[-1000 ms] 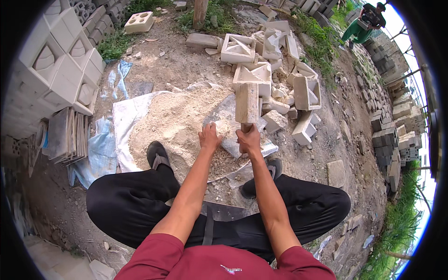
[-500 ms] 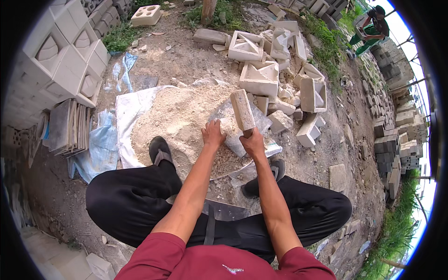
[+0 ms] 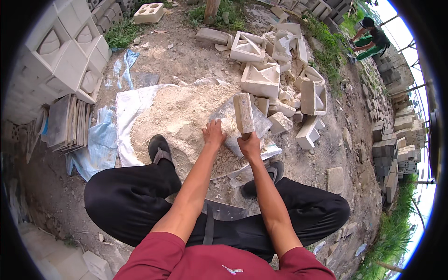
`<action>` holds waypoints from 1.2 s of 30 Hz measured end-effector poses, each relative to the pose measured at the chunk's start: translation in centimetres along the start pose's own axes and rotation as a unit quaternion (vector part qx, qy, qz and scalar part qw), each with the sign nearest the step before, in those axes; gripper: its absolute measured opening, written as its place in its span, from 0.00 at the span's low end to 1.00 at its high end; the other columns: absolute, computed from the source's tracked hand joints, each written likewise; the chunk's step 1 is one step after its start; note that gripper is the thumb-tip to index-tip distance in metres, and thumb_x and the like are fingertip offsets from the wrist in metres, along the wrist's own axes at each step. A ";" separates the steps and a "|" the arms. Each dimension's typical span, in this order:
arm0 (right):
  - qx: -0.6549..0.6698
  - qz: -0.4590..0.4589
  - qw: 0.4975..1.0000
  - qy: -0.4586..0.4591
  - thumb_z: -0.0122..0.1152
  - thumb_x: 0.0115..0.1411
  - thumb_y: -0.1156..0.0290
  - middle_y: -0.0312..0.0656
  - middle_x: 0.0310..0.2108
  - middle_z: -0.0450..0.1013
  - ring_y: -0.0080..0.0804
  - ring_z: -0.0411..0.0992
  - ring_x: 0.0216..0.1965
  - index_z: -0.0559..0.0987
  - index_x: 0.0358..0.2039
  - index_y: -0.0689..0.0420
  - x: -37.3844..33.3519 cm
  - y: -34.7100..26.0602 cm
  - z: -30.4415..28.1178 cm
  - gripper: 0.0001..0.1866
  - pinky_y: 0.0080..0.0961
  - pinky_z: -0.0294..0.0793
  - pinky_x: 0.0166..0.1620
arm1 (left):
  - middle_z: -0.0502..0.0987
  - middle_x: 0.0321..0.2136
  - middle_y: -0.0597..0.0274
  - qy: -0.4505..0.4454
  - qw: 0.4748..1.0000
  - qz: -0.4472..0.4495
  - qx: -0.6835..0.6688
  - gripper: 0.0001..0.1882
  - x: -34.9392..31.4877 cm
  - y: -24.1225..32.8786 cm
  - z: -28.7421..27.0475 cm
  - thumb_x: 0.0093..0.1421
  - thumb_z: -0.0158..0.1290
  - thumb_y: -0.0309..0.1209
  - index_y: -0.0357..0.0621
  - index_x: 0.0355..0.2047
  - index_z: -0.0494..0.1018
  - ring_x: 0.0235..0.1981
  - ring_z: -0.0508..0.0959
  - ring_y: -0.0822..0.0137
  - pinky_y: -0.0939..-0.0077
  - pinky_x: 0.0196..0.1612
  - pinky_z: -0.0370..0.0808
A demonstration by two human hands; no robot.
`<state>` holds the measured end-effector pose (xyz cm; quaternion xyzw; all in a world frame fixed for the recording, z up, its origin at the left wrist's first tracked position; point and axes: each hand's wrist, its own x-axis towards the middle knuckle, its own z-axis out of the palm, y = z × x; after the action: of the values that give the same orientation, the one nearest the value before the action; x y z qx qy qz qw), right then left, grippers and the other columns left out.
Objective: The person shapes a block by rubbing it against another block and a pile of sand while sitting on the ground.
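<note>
My right hand (image 3: 249,145) is closed round the short handle of a wooden mallet (image 3: 243,113). Its thick, pale, worn head points away from me, raised over a grey slab (image 3: 262,122). Just left of it, my left hand (image 3: 214,134) curls its fingers against a chunk of pale block (image 3: 228,125) on the slab. Part of the chunk is hidden by the fingers and the mallet. Crushed cream-coloured rubble (image 3: 175,109) is heaped on a white sheet (image 3: 125,135) beside the slab, between my feet and beyond.
Broken pale blocks (image 3: 260,79) are piled beyond the slab to the right. Patterned blocks (image 3: 70,60) are stacked at the left, above thin boards (image 3: 70,123) and a blue sheet (image 3: 100,147). Another person (image 3: 373,39) bends by grey block stacks at the far right.
The mallet head sits slightly lower and more upright in the picture. My left hand stays by the chunk. The far person has bent lower.
</note>
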<state>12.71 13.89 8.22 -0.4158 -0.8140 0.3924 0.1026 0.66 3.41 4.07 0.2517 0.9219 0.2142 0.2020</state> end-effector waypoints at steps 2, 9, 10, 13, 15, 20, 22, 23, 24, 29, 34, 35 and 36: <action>-0.040 -0.007 0.999 -0.028 0.63 0.45 0.66 0.64 0.36 0.75 0.60 0.74 0.43 0.72 0.44 0.65 0.0 1.7 0.4 0.26 0.44 0.73 0.46 | 0.67 0.52 0.59 -0.015 1.000 -0.010 -0.006 0.35 0.6 0.8 0.0 0.51 0.63 0.40 0.50 0.59 0.65 0.56 0.65 0.55 0.49 0.56 0.62; 0.006 0.012 0.999 -0.034 0.65 0.44 0.65 0.60 0.35 0.77 0.56 0.75 0.42 0.73 0.43 0.63 -0.1 -0.3 -0.5 0.26 0.42 0.74 0.44 | 0.67 0.52 0.59 0.007 1.000 0.000 -0.014 0.36 -0.1 -0.5 0.2 0.49 0.63 0.39 0.50 0.59 0.65 0.57 0.65 0.56 0.49 0.57 0.61; 0.014 0.005 1.000 -0.007 0.64 0.44 0.66 0.61 0.35 0.76 0.58 0.75 0.42 0.73 0.43 0.63 0.0 -0.8 -0.5 0.25 0.43 0.74 0.44 | 0.67 0.52 0.59 0.009 1.000 0.003 -0.014 0.36 0.1 -0.4 0.2 0.49 0.63 0.40 0.50 0.59 0.65 0.57 0.65 0.56 0.49 0.57 0.61; 0.002 -0.002 1.000 -0.006 0.64 0.44 0.66 0.64 0.35 0.75 0.62 0.73 0.43 0.72 0.41 0.64 0.1 -0.1 -0.1 0.24 0.46 0.73 0.45 | 0.66 0.53 0.59 0.001 1.000 0.004 -0.017 0.37 0.1 0.1 0.2 0.49 0.63 0.40 0.49 0.59 0.64 0.57 0.65 0.56 0.49 0.57 0.61; -0.089 0.011 0.994 -0.057 0.64 0.44 0.66 0.64 0.36 0.75 0.62 0.73 0.43 0.72 0.41 0.65 0.4 1.9 0.0 0.24 0.46 0.72 0.46 | 0.67 0.52 0.59 0.001 1.000 0.009 -0.010 0.36 0.4 0.8 0.3 0.49 0.63 0.40 0.48 0.59 0.65 0.56 0.66 0.57 0.51 0.56 0.62; -0.070 -0.013 0.996 -0.062 0.63 0.46 0.66 0.65 0.36 0.75 0.63 0.73 0.42 0.72 0.42 0.65 0.2 1.0 -0.7 0.24 0.47 0.73 0.45 | 0.69 0.50 0.59 0.025 1.000 0.006 0.004 0.33 0.3 0.1 0.2 0.49 0.62 0.37 0.48 0.56 0.67 0.55 0.67 0.57 0.53 0.55 0.64; -0.040 -0.009 0.998 -0.044 0.62 0.46 0.66 0.65 0.35 0.75 0.63 0.73 0.42 0.71 0.41 0.65 -0.1 -1.2 -1.2 0.23 0.47 0.73 0.44 | 0.68 0.50 0.59 0.028 1.000 0.009 0.000 0.33 0.0 -0.3 0.3 0.49 0.62 0.36 0.49 0.57 0.67 0.55 0.67 0.57 0.53 0.55 0.64; -0.035 -0.003 0.999 -0.025 0.62 0.46 0.67 0.65 0.34 0.75 0.63 0.73 0.41 0.71 0.41 0.64 -0.2 -1.0 -0.8 0.22 0.48 0.73 0.44 | 0.68 0.50 0.59 0.031 0.999 0.014 -0.004 0.33 -0.1 -0.1 0.3 0.49 0.62 0.36 0.49 0.57 0.67 0.55 0.67 0.57 0.53 0.55 0.64; -0.030 0.002 1.000 -0.006 0.62 0.46 0.67 0.65 0.34 0.75 0.64 0.73 0.41 0.71 0.40 0.64 -0.4 -1.0 -0.3 0.22 0.49 0.73 0.44 | 0.68 0.51 0.59 0.024 1.000 0.012 -0.005 0.34 -0.3 0.0 0.3 0.49 0.62 0.36 0.49 0.57 0.66 0.55 0.67 0.57 0.53 0.55 0.64; -0.116 0.028 0.992 -0.035 0.64 0.45 0.67 0.68 0.35 0.74 0.66 0.73 0.41 0.70 0.37 0.66 -0.4 0.8 0.6 0.22 0.48 0.72 0.45 | 0.67 0.52 0.57 -0.014 1.000 -0.006 -0.007 0.37 0.6 0.7 0.0 0.49 0.64 0.41 0.47 0.59 0.65 0.56 0.66 0.55 0.49 0.55 0.62; -0.038 0.021 0.998 -0.041 0.64 0.45 0.65 0.63 0.35 0.76 0.61 0.74 0.43 0.73 0.39 0.65 0.2 0.3 -0.4 0.23 0.47 0.73 0.45 | 0.68 0.51 0.59 0.009 1.000 0.006 -0.002 0.35 0.2 -0.2 0.0 0.49 0.63 0.39 0.49 0.58 0.65 0.56 0.66 0.57 0.51 0.55 0.63; -0.016 0.021 0.999 -0.027 0.64 0.45 0.65 0.62 0.36 0.76 0.61 0.74 0.43 0.73 0.40 0.64 -0.1 -0.2 -0.4 0.23 0.46 0.73 0.45 | 0.68 0.51 0.60 0.013 1.000 0.006 0.000 0.35 0.1 -0.4 -0.1 0.49 0.63 0.38 0.49 0.58 0.66 0.55 0.67 0.57 0.52 0.55 0.63; 0.006 0.020 1.000 -0.014 0.64 0.45 0.65 0.62 0.36 0.76 0.61 0.74 0.43 0.73 0.41 0.64 -0.4 -0.7 -0.3 0.23 0.46 0.73 0.46 | 0.68 0.51 0.60 0.008 1.000 0.003 0.002 0.35 -0.2 -0.6 -0.1 0.50 0.63 0.38 0.49 0.58 0.65 0.55 0.67 0.57 0.53 0.55 0.63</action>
<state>12.63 13.52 8.99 -0.4260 -0.8042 0.4057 0.0854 0.53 2.83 3.89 0.2535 0.9233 0.2146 0.1931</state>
